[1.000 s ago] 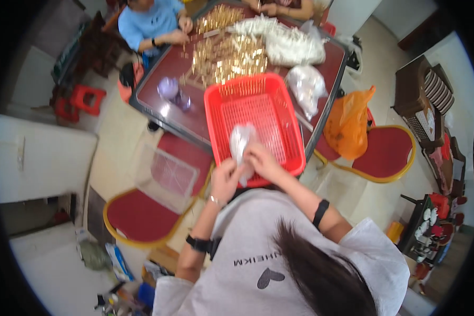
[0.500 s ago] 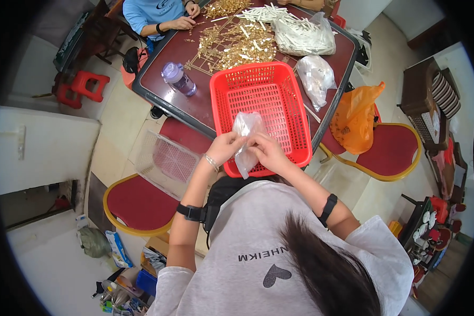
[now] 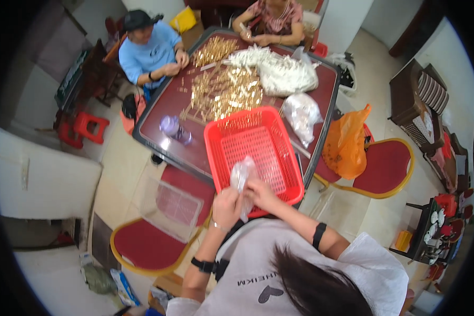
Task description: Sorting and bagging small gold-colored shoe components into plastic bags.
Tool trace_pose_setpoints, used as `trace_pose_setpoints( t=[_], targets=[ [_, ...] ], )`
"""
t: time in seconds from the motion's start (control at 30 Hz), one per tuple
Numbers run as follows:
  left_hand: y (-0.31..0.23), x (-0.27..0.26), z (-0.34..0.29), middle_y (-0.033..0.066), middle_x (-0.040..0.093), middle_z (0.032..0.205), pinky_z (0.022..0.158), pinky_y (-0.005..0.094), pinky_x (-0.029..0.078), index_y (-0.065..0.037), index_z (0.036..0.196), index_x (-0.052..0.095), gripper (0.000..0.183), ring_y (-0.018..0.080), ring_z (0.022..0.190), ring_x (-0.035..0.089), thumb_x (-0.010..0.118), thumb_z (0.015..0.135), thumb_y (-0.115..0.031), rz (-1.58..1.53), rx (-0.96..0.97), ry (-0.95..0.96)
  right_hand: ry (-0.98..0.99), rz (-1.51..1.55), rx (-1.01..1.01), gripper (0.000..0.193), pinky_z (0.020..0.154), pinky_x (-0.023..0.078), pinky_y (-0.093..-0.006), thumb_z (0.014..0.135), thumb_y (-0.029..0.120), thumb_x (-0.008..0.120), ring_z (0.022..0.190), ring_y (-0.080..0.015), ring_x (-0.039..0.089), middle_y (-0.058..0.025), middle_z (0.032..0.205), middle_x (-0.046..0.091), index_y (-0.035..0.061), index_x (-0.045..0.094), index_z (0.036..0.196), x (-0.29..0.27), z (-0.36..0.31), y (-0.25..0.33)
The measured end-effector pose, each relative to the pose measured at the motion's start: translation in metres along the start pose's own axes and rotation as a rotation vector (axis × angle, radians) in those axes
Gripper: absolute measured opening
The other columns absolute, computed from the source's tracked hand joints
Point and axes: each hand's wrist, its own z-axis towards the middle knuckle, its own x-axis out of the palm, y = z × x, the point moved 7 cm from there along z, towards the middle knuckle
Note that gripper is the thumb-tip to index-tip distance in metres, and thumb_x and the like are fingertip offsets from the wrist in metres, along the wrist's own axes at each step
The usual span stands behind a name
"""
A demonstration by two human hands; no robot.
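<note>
Low over the near end of a red plastic basket (image 3: 273,120), a small clear plastic bag (image 3: 242,171) is held upright. My left hand (image 3: 227,206) grips its left side, fingers closed on the film. From the right, my right hand (image 3: 262,195) pinches the same bag, its fingertips close to the left ones. Whatever the bag contains is too blurred to make out. The basket has slotted walls and rests at the near edge of the dark red table (image 3: 158,113).
Gold-coloured pieces (image 3: 229,92) and white strips (image 3: 247,57) lie beyond the basket. A purple bottle (image 3: 175,129) stands left; a filled clear bag (image 3: 303,118) lies right. An orange bag (image 3: 347,142) sits on a chair. Two people (image 3: 151,58) work across the table.
The view has tilted up, so the table and basket appear lower and both people show more fully. My hands keep hold of the plastic bag, with the left hand turned more upright.
</note>
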Motion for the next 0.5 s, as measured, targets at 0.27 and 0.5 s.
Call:
trace_pose_setpoints(
  t=[0.27,0.5],
  targets=[
    [0.057,0.016,0.008,0.0169,0.056,0.061,0.053,0.0368,0.045,0.002,0.07,0.056,0.035,0.0304,0.056,0.058,0.062,0.083,-0.03,-0.13,-0.576,0.265,0.218,-0.114,-0.208,0.011,0.075,0.044,-0.0369,0.075,0.004,0.061,0.085,-0.0304,0.054,-0.0127,0.085,0.052,0.0022,0.055,0.083,0.001,-0.007,0.011],
    [0.075,0.021,0.017,0.0175,0.06,0.066,0.058,0.0369,0.047,0.002,0.074,0.058,0.04,0.0313,0.061,0.061,0.066,0.08,-0.037,-0.106,-0.453,0.472,0.135,0.276,0.177,0.015,0.081,0.043,-0.0342,0.078,0.007,0.061,0.092,-0.0264,0.053,-0.011,0.093,0.052,0.0011,0.055,0.091,0.001,0.004,-0.027]
  ],
)
